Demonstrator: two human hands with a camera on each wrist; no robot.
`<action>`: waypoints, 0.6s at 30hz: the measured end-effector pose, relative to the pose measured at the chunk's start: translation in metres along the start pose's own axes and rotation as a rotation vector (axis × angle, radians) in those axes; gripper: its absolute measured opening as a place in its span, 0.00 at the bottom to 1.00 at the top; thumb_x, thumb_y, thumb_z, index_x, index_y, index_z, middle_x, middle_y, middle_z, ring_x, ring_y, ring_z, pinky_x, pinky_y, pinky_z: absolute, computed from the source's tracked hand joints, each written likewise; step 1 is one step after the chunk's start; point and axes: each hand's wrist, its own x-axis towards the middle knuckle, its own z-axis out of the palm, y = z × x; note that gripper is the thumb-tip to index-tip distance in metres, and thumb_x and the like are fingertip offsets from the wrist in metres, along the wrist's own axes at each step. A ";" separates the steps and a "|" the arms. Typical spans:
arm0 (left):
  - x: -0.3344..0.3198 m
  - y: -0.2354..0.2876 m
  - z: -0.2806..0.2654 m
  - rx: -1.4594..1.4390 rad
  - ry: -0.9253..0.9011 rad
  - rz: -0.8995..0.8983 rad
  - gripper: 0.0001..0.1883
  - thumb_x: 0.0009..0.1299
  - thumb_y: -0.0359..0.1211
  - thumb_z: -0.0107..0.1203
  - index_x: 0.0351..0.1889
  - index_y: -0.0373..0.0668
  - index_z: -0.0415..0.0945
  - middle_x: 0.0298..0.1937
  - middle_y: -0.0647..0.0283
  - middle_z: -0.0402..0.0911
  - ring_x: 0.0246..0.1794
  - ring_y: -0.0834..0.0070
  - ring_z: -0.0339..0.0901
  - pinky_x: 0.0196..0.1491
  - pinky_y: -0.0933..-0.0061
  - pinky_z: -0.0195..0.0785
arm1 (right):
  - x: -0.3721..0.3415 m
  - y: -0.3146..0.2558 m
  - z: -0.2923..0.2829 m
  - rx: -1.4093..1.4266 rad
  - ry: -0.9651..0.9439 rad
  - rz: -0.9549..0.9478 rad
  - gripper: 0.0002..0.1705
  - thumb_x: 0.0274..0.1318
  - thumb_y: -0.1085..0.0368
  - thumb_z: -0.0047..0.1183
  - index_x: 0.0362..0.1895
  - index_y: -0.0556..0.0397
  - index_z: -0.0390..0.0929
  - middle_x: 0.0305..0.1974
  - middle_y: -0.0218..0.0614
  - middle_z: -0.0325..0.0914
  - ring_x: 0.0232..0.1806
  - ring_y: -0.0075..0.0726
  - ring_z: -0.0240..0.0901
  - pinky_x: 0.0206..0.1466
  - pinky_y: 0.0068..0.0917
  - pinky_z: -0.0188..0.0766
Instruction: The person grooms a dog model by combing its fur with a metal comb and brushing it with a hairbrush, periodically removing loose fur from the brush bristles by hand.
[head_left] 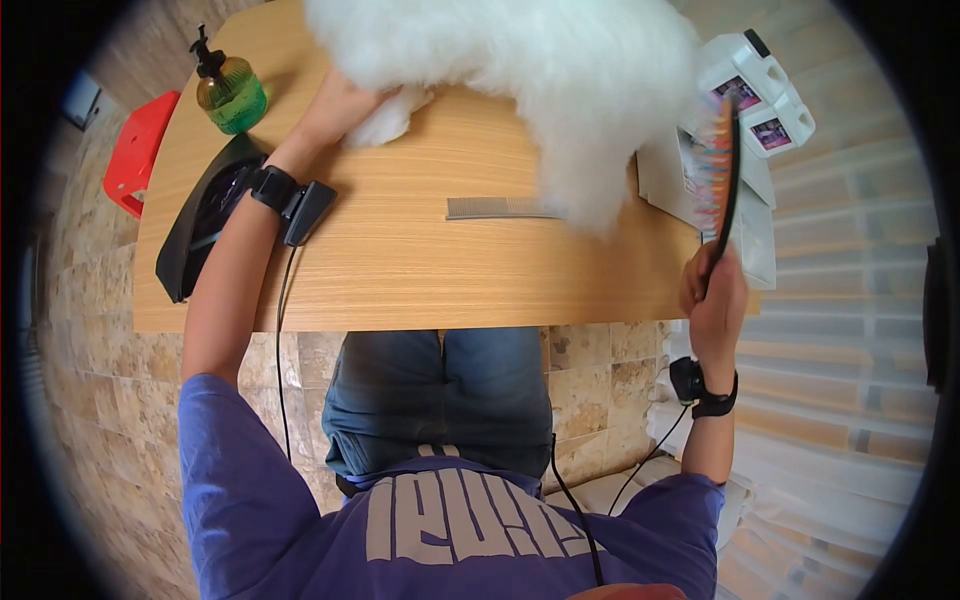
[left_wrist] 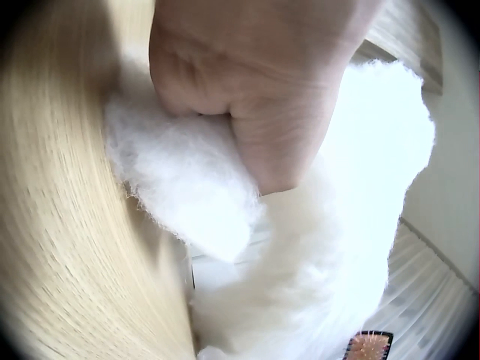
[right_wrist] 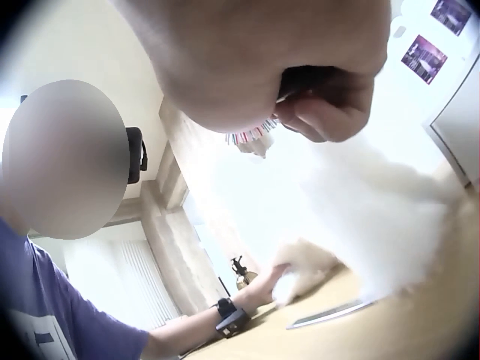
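A white fluffy animal (head_left: 600,70) stands on the wooden table (head_left: 380,280), its head out of view. My left hand (head_left: 345,108) grips one of its furry legs (left_wrist: 187,180), thumb curled round it and the fluffy end sticking out below. The fingers on the far side are hidden by the fur. Off to the animal's right, my right hand (head_left: 715,285) holds a hairbrush (head_left: 735,170) upright by its handle, the colourful bristles turned toward the fur and apart from it. A metal comb (head_left: 500,208) lies on the table, one end behind a hanging leg.
A green pump bottle (head_left: 232,98) and a black open case (head_left: 205,215) stand on the left, near a red stool (head_left: 142,150). White jugs (head_left: 750,85) and a white box (head_left: 665,180) are at the right. Cables (head_left: 282,340) hang from both wrist cameras.
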 end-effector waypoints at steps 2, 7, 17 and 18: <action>0.001 0.002 0.001 0.000 0.012 0.024 0.20 0.65 0.28 0.61 0.56 0.36 0.78 0.56 0.54 0.81 0.57 0.63 0.77 0.61 0.64 0.68 | 0.022 -0.010 0.006 -0.129 0.087 -0.105 0.23 0.76 0.47 0.39 0.32 0.50 0.64 0.19 0.17 0.54 0.19 0.12 0.48 0.21 0.17 0.46; 0.001 0.004 -0.001 -0.018 -0.002 -0.025 0.21 0.65 0.29 0.61 0.57 0.36 0.77 0.57 0.54 0.80 0.58 0.63 0.76 0.62 0.64 0.68 | 0.071 -0.010 0.025 -0.649 0.218 -0.507 0.17 0.73 0.54 0.48 0.41 0.58 0.71 0.23 0.44 0.75 0.20 0.44 0.70 0.25 0.34 0.64; 0.000 0.006 -0.009 0.036 -0.053 -0.096 0.19 0.66 0.29 0.61 0.55 0.36 0.78 0.53 0.56 0.82 0.53 0.66 0.78 0.58 0.65 0.70 | 0.046 0.084 -0.007 -0.955 -0.004 -0.486 0.21 0.66 0.58 0.57 0.54 0.62 0.73 0.29 0.60 0.77 0.31 0.68 0.75 0.29 0.49 0.69; 0.000 0.009 -0.011 0.033 -0.076 -0.108 0.19 0.66 0.29 0.61 0.55 0.36 0.78 0.52 0.56 0.83 0.52 0.66 0.78 0.57 0.66 0.71 | 0.037 0.080 -0.012 -0.985 -0.035 -0.366 0.22 0.66 0.59 0.57 0.54 0.63 0.73 0.29 0.61 0.77 0.31 0.68 0.75 0.30 0.50 0.69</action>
